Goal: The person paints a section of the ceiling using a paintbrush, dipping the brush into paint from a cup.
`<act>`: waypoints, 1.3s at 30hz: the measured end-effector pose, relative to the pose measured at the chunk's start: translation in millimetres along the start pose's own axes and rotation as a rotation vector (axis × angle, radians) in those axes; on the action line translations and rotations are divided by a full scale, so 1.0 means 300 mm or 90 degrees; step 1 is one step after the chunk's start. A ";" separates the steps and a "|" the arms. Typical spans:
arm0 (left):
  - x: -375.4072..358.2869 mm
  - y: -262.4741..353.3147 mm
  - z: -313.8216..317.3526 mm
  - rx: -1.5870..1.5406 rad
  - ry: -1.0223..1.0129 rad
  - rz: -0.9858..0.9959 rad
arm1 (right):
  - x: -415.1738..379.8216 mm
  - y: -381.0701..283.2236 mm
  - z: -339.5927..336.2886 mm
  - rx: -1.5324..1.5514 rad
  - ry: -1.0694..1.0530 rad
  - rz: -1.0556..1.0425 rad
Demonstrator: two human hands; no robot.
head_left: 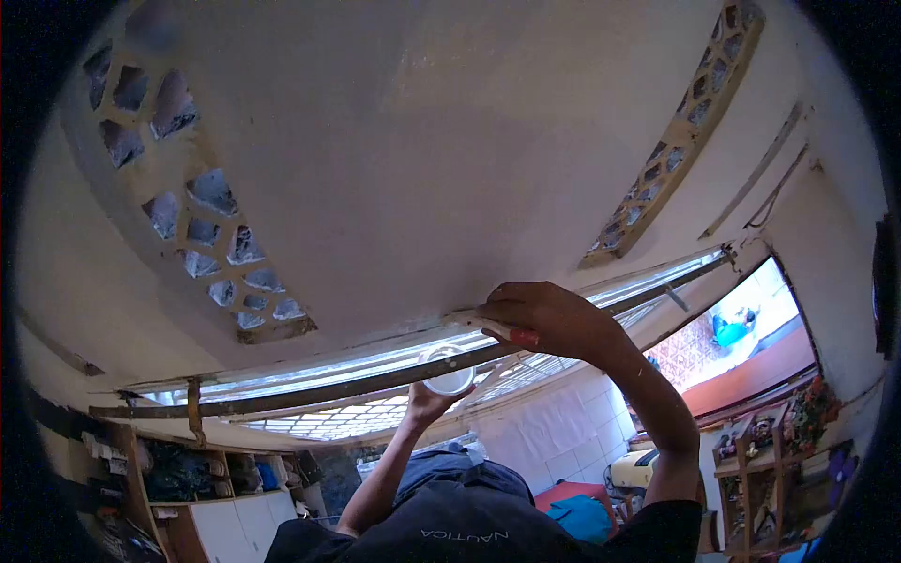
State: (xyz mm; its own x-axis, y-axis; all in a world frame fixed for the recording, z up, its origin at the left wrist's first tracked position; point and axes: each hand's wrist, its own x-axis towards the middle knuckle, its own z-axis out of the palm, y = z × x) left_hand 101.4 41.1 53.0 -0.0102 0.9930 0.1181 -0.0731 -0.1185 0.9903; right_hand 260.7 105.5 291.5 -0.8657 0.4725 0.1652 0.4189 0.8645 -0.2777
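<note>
My right hand (554,319) is closed around a paintbrush (497,328) with a pale body and a red part. The brush end lies at the lower edge of the pale wall (422,206), just above the window (328,413). Lower and to the left, my left hand (430,403) grips a white cup (450,378), its round mouth facing the camera. What the cup holds is too bright to make out. A dark curtain rod (310,394) runs across the window close to both hands.
Decorative panels with irregular mirror-like pieces flank the wall, one at left (202,216) and one at right (676,141). A cabinet with shelves (225,516) stands lower left. A wooden rack (755,469) stands lower right, below a doorway (741,328) with a person beyond.
</note>
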 end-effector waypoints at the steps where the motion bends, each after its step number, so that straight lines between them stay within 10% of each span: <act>1: -0.003 0.017 0.005 -0.076 0.004 -0.057 | -0.001 -0.001 -0.010 -0.075 -0.004 -0.042; 3: -0.002 0.040 0.008 -0.309 0.007 -0.117 | -0.004 -0.008 -0.035 -0.157 -0.002 -0.079; 5: 0.007 0.014 -0.006 0.081 0.007 0.017 | -0.006 -0.025 -0.080 -0.201 -0.010 -0.119; 11: 0.050 -0.104 -0.002 -0.536 -0.048 -0.201 | -0.013 -0.118 -0.390 -0.297 0.126 -0.184; 15: 0.034 -0.003 0.021 -0.360 0.009 -0.133 | -0.011 -0.171 -0.579 -0.425 0.263 -0.148; 17: 0.042 -0.013 0.006 -0.760 -0.069 -0.206 | 0.001 -0.197 -0.655 -0.440 0.307 -0.175; 19: 0.034 0.066 0.011 0.027 -0.020 -0.036 | 0.008 -0.226 -0.739 -0.450 0.347 -0.203; 23: 0.061 -0.206 -0.002 -0.097 -0.013 -0.056 | 0.015 -0.241 -0.880 -0.616 0.584 -0.263; 24: 0.082 -0.267 -0.006 -0.278 0.001 -0.114 | 0.025 -0.276 -0.913 -1.053 0.543 -0.412; 25: 0.039 -0.035 0.006 0.067 0.015 0.066 | 0.034 -0.264 -0.902 -1.054 0.547 -0.413; 27: 0.042 -0.059 0.004 0.050 0.021 0.052 | 0.056 -0.218 -0.851 -0.928 0.656 -0.373; 28: 0.036 -0.045 0.006 0.052 0.024 0.053 | 0.070 -0.248 -0.751 -0.547 0.697 -0.166; 32: 0.041 -0.039 -0.004 0.080 -0.008 0.031 | 0.099 -0.120 -0.568 -0.920 0.445 -0.368; 39: 0.050 -0.042 -0.027 0.141 -0.042 0.046 | -0.037 -0.084 -0.191 -0.663 0.225 -0.392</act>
State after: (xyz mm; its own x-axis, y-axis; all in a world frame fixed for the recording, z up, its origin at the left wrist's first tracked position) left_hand 94.1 57.6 41.6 0.0578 0.9807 0.1868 0.1457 -0.1934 0.9702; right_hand 275.5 88.3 350.9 -0.9407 -0.1756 0.2902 0.1293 0.6053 0.7854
